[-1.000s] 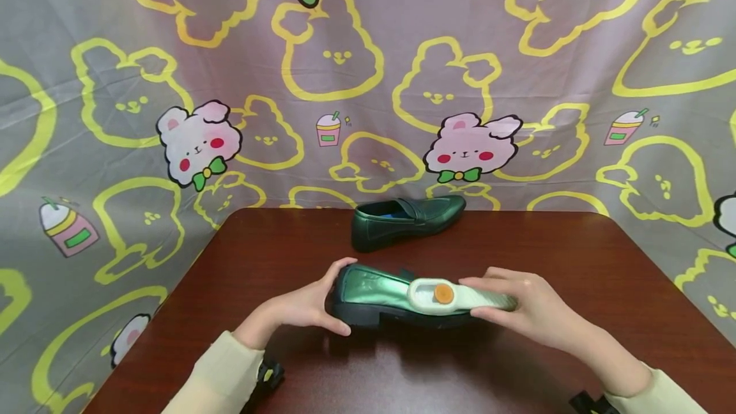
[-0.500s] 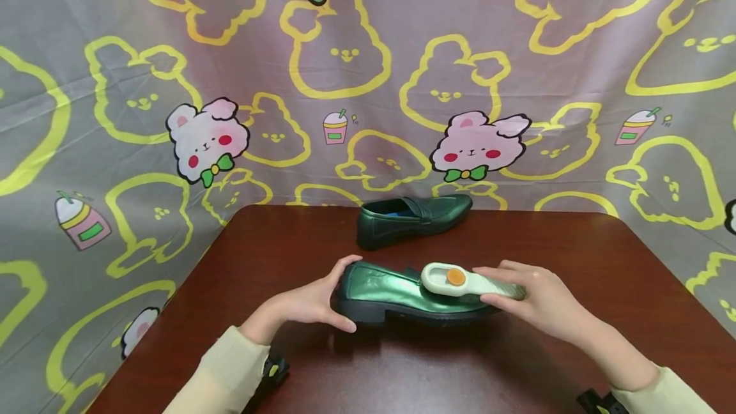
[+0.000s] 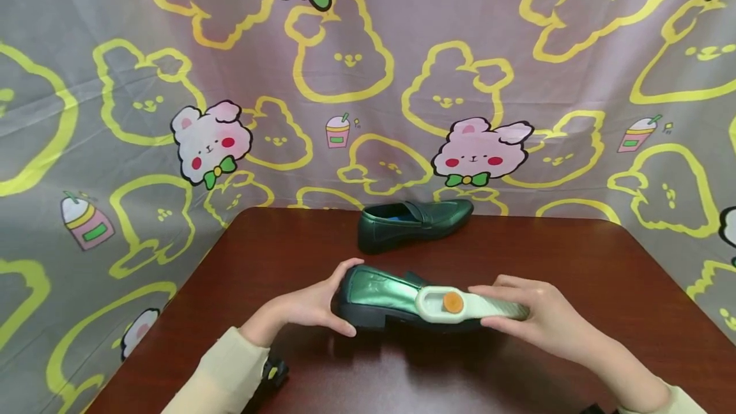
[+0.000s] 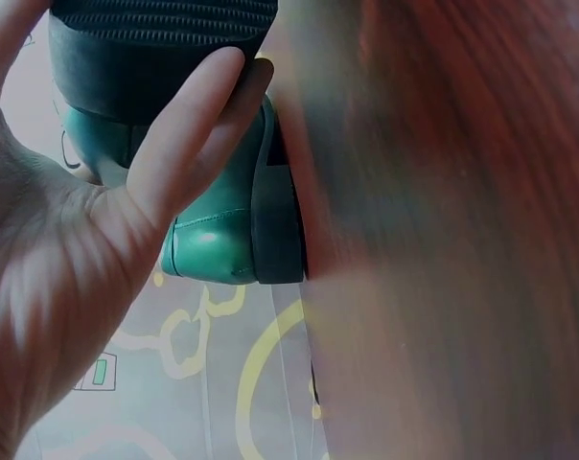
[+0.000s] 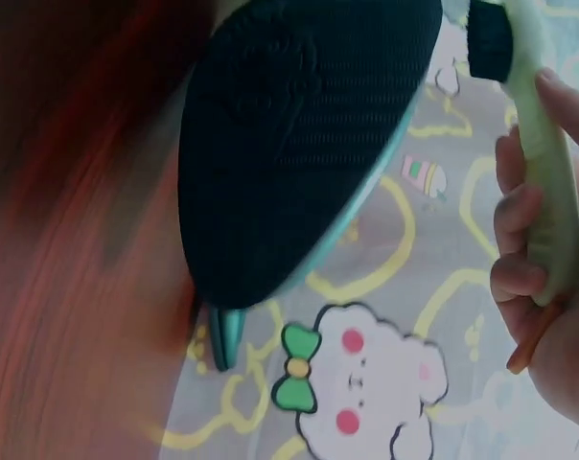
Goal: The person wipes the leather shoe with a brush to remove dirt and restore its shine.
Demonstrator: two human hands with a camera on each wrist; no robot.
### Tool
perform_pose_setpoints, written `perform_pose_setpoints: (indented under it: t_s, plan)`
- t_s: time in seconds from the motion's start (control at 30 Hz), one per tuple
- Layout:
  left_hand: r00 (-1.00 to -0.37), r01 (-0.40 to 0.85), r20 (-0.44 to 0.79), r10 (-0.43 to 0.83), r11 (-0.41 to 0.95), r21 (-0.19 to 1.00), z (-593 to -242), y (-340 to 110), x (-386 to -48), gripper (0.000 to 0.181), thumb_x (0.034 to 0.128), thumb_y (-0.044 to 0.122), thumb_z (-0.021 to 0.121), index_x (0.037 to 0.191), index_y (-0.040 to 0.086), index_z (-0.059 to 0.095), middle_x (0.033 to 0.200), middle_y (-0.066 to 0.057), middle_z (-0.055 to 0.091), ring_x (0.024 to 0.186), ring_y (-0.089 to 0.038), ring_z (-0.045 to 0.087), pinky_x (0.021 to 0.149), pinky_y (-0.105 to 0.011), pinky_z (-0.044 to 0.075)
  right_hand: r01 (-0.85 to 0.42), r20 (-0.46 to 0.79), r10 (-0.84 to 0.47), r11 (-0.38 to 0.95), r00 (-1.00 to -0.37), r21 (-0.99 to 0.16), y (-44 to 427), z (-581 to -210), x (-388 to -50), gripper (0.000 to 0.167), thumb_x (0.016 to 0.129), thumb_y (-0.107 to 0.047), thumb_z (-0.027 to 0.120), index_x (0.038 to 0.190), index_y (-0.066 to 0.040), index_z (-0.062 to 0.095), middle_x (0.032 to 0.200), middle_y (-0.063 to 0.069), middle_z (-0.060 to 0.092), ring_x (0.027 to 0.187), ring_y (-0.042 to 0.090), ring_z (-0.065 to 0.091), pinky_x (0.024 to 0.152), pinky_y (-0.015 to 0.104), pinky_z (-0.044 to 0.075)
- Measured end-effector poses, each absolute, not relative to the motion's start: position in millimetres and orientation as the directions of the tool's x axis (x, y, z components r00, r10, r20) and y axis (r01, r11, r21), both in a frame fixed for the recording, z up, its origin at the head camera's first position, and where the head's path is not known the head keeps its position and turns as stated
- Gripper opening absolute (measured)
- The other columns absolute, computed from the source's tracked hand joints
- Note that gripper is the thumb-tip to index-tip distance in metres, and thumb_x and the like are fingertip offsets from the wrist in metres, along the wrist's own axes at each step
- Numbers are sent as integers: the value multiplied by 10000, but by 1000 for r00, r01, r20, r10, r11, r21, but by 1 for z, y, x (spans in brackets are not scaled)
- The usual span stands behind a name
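Head view: the left hand point(image 3: 313, 305) is gripping the heel end of the near shoe point(image 3: 379, 289), apparently to steady it; the near shoe is being held off the counter point(image 3: 287, 248), presumably leaving its sides within reach. The right hand point(image 3: 540, 315) is gripping a brush point(image 3: 473, 306) by its handle, fingers curled round it. In this view the brush head is overlapping the front half of the near shoe; in the right wrist view a gap is showing between the bristles point(image 5: 491, 40) and the shoe. The far shoe point(image 3: 414, 225) is standing upright behind the near shoe, seemingly set aside. Compared with half a second ago, the brush head is sitting lower over the near shoe's near side, while the left hand is keeping its grip
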State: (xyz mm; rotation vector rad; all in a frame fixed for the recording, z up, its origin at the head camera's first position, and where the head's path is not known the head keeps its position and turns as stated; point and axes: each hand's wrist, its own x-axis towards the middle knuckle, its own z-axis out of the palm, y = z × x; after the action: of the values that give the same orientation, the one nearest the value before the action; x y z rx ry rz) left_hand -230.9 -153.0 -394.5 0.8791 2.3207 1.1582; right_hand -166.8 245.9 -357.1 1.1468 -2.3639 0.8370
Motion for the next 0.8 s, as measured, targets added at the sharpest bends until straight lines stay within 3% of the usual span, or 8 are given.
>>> perform_pose_setpoints:
  t_s: [0.13,0.37,0.43,0.6,0.8]
  plan:
    - [-713,354,-70,697,446,822,-395,-153,-232,1097,747,264,849,1495,296,47,1337,-66,382,1213,-221,430,1016,-419,335,-825,526,-636,460,-564,-329,239,-359,-164,456,782,-245,828,1213,-257,682,897,-201,548,699,-38,494,576,102,377]
    - [-716,345,-77,694,447,825,-396,-153,-232,1094,760,256,839,1501,275,34,1343,-100,377,1212,-248,432,1009,-441,342,-673,517,-483,684,-706,-280,249,-357,-176,414,763,-293,837,1158,-257,717,855,-176,556,680,1,479,545,196,378]
    - [-719,347,-77,691,452,822,-396,-153,-232,1101,755,256,843,1503,275,34,1344,-96,377,1214,-246,430,1014,-447,336,-629,538,-435,737,-722,-248,254,-357,-180,416,746,-282,848,1141,-235,727,837,-155,551,651,6,460,519,217,363]
    - [-716,343,-83,694,452,824,-396,-153,-233,1101,749,253,847,1501,292,44,1350,-73,374,1225,-228,421,1026,-439,323,-635,585,-414,736,-697,-236,259,-357,-179,434,717,-218,866,1128,-222,727,817,-175,509,637,-7,429,514,192,342]
    - [-713,358,-74,698,452,817,-397,-154,-234,1095,758,246,843,1503,262,39,1340,-103,391,1213,-245,434,1012,-441,332,-764,557,-543,567,-628,-308,250,-358,-167,466,755,-238,849,1193,-279,693,868,-210,532,690,-31,482,566,110,365]
